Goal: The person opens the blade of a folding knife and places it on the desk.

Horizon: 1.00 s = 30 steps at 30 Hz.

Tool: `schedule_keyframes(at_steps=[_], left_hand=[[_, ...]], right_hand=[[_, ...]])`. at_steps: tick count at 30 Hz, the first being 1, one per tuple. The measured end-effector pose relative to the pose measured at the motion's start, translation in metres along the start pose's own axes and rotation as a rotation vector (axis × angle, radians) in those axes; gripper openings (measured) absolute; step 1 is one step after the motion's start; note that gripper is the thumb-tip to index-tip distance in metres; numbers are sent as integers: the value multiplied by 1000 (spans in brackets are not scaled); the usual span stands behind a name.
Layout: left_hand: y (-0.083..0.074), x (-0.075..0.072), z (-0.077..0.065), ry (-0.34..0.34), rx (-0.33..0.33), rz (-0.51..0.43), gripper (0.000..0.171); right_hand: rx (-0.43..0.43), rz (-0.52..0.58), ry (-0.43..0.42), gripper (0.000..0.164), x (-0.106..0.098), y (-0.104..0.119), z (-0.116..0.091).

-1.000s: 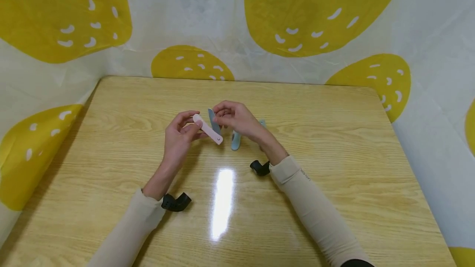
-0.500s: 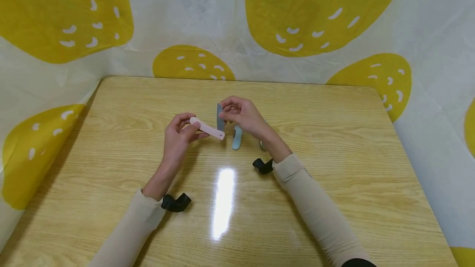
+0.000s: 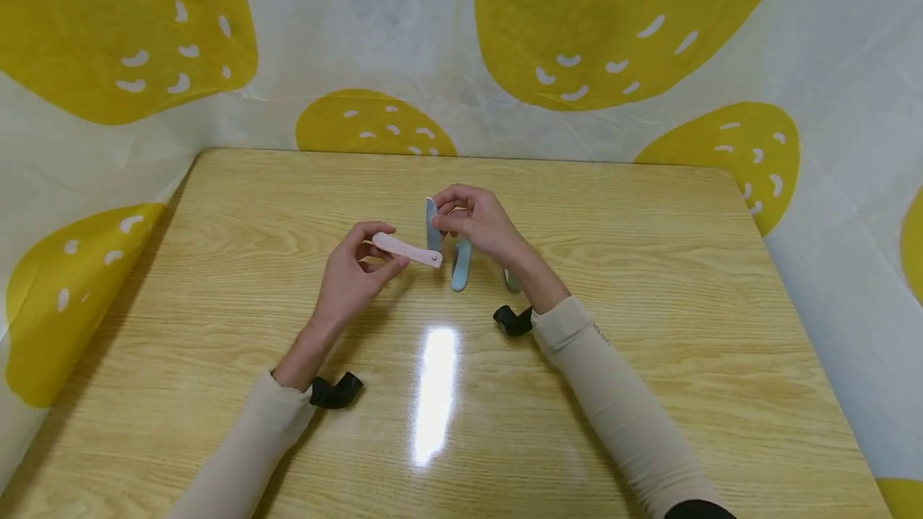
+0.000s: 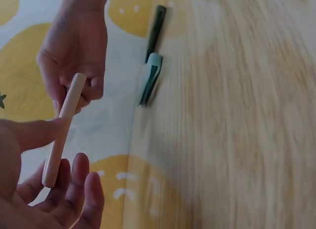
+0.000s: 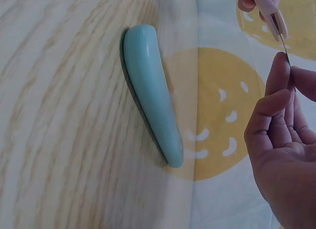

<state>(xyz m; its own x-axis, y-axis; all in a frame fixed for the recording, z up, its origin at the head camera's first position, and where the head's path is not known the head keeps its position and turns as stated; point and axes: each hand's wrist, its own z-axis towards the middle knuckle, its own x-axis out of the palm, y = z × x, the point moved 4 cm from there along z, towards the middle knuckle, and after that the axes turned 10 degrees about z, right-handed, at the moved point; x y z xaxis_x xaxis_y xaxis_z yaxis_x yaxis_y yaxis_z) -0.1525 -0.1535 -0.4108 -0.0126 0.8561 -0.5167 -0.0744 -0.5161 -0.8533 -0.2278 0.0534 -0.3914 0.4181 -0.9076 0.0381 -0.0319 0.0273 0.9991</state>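
My left hand [image 3: 353, 271] holds the pink handle of a folding knife [image 3: 407, 250] between thumb and fingers, above the table. The knife's blade [image 3: 432, 227] stands out at an angle from the pivot end. My right hand [image 3: 479, 219] pinches this blade between thumb and fingertips; the right wrist view shows the thin blade edge-on. Below the right hand lies a light blue folding knife [image 3: 461, 267], seen in the right wrist view as a smooth curved teal handle [image 5: 153, 95]. The left wrist view shows the pink handle [image 4: 63, 133] narrow side on.
Another greenish thing [image 3: 511, 280] lies mostly hidden behind the right wrist; it looks dark green [image 4: 156, 31] in the left wrist view. Black curved camera mounts [image 3: 336, 391] stick out from both wrists. Cloth with yellow fruit [image 3: 375, 120] hangs behind the wooden table [image 3: 613, 263].
The blade has swung to the right, widening its angle to the pink handle. That handle lies more level now, and the left thumb has shifted along it towards the pivot.
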Motion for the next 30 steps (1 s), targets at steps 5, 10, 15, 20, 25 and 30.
schedule_keyframes(at_steps=[5, 10, 15, 20, 25, 30], left_hand=[[2, 0, 2, -25, 40, 74, 43], [2, 1, 2, -63, 50, 116, 39], [2, 1, 0, -106, 32, 148, 32], [0, 0, -1, -150, 38, 152, 31], [-2, -3, -2, -197, 55, 165, 31], [-2, -5, -5, -234, 82, 213, 32]], right_hand=[[39, 4, 0, 22, -3, -2, 2], [53, 20, -14, 22, -8, -5, 4], [33, 64, -63, 21, -12, -5, 4], [24, 123, -143, 19, -16, -6, 4], [27, 153, -171, 16, -19, -8, 5], [19, 167, -173, 13, -19, -7, 5]])
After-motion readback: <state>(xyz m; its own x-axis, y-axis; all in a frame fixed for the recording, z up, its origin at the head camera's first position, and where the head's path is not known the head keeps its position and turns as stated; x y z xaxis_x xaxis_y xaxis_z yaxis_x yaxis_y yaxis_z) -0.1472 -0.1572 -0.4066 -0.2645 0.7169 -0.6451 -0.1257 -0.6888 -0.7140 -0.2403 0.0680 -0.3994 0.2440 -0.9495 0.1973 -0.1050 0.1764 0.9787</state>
